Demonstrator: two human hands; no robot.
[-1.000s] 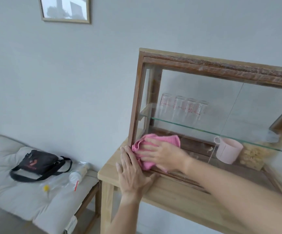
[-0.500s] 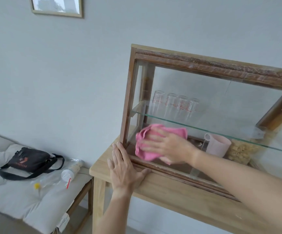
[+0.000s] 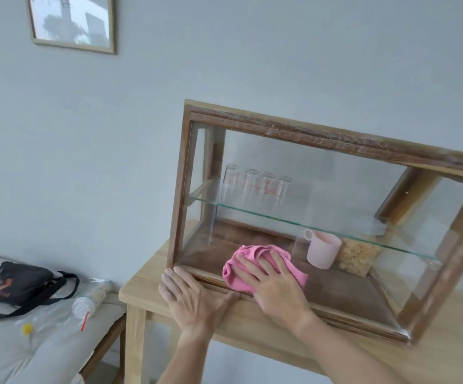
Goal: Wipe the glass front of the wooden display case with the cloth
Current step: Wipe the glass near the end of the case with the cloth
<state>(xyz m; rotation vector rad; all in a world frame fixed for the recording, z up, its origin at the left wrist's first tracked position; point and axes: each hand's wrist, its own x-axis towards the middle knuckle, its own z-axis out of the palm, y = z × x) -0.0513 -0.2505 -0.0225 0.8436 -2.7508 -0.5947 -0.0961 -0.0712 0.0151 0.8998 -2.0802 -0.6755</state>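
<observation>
1. On the wooden table (image 3: 255, 339) stands the display case (image 3: 335, 134), its glass front (image 3: 321, 173) facing the person
2. Low on that glass, the right hand (image 3: 274, 284) presses the pink cloth (image 3: 252, 253) with flat, spread fingers
3. Beside it, the left hand (image 3: 194, 295) lies flat, fingers straight, against the case's bottom-left corner

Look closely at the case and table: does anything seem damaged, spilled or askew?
Nothing spilled or broken. The display case top rail looks worn and whitish. Its tilt seems to come from the camera angle.
</observation>
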